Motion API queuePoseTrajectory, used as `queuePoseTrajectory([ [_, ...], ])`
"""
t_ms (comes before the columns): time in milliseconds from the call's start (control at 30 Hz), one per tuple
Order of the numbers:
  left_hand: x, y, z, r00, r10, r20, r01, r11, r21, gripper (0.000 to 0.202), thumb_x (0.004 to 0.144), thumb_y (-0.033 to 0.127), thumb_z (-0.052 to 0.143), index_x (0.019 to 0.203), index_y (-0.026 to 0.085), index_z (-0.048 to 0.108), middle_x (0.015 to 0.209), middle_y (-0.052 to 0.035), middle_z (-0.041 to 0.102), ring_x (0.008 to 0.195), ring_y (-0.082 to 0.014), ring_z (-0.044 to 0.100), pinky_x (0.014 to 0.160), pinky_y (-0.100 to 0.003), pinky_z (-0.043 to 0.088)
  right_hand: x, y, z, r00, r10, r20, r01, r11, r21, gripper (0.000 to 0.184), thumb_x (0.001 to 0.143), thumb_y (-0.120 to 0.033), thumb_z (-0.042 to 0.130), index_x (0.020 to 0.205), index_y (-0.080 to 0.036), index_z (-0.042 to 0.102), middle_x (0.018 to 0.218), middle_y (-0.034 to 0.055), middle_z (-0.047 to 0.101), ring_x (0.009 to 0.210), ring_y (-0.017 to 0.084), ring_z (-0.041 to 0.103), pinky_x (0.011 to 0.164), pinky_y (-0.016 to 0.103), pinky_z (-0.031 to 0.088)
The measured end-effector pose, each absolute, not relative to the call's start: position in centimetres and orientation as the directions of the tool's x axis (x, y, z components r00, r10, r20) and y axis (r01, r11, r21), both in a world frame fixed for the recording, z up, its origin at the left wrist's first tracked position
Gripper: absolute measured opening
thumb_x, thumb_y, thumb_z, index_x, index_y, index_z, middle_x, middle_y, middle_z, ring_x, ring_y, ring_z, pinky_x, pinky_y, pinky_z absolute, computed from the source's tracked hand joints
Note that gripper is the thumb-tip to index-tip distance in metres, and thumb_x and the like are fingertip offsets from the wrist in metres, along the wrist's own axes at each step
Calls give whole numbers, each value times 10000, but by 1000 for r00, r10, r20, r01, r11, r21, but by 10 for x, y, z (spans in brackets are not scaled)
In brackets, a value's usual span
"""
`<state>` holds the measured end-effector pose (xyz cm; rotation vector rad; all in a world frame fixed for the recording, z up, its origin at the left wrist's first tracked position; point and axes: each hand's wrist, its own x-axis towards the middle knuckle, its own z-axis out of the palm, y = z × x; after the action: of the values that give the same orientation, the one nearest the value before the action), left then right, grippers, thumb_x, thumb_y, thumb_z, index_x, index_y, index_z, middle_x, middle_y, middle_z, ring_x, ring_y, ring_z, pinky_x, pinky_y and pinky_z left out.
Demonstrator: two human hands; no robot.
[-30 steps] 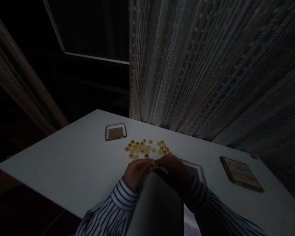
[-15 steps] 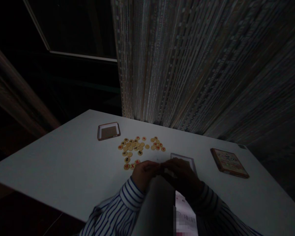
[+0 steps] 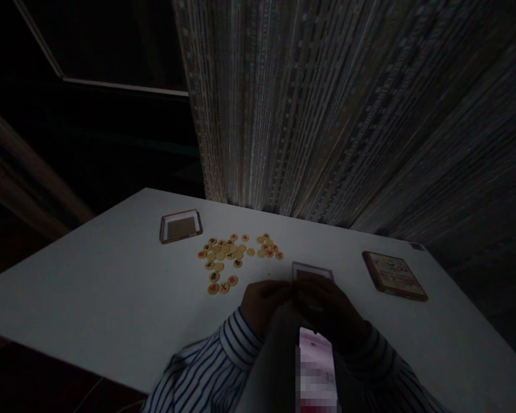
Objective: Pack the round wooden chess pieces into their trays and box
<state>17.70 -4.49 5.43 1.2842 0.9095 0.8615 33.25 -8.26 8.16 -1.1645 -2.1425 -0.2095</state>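
My left hand (image 3: 263,304) and my right hand (image 3: 330,307) meet at the fingertips above the table's near side, with the fingers of both pressed together. What they pinch, if anything, is dark and too small to make out. Just beyond the right hand lies a shallow rectangular tray (image 3: 313,266) with a pale rim, partly covered by the fingers. To the left of my hands are round wooden Chinese chess pieces (image 3: 224,249), several showing red or black characters and others blank side up. A lit phone screen (image 3: 317,367) shows below the right hand, partly blurred out.
An open box lid or tray (image 3: 180,227) lies at the back left of the white table (image 3: 124,287). A flat brown box with a printed cover (image 3: 394,276) lies on the right. A string curtain (image 3: 284,115) hangs along the far edge.
The view has shifted a little, so the table's things sit further left. My hands are slightly right of the pieces, uncovering a red one. The fingertips stay together.
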Motion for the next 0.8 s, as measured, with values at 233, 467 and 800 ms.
queuePoseTrajectory([
  [233, 189, -41, 58, 402, 911, -89, 32, 83, 996, 246, 671, 298, 596, 813, 129, 705, 797, -85, 713, 734, -197, 648, 695, -291, 508, 349, -82, 72, -364, 695, 620, 809, 565, -159, 183, 812, -268, 514, 957, -189, 594, 853, 82, 660, 788, 182, 615, 654, 315, 516],
  [467, 199, -39, 63, 416, 905, -89, 43, 79, 996, 245, 675, 291, 596, 808, 118, 706, 801, -89, 713, 758, -203, 649, 718, -291, 504, 357, -83, 66, -327, 719, 613, 829, 530, -180, 187, 829, -270, 491, 971, -192, 584, 875, 83, 659, 795, 185, 610, 647, 335, 514],
  [800, 219, -29, 58, 483, 874, -61, 27, 54, 998, 217, 689, 253, 582, 825, 136, 703, 816, -70, 715, 782, -205, 649, 745, -317, 505, 369, -83, 66, -295, 734, 612, 850, 494, -182, 199, 830, -218, 475, 991, -194, 589, 861, 84, 665, 768, 195, 618, 615, 346, 514],
])
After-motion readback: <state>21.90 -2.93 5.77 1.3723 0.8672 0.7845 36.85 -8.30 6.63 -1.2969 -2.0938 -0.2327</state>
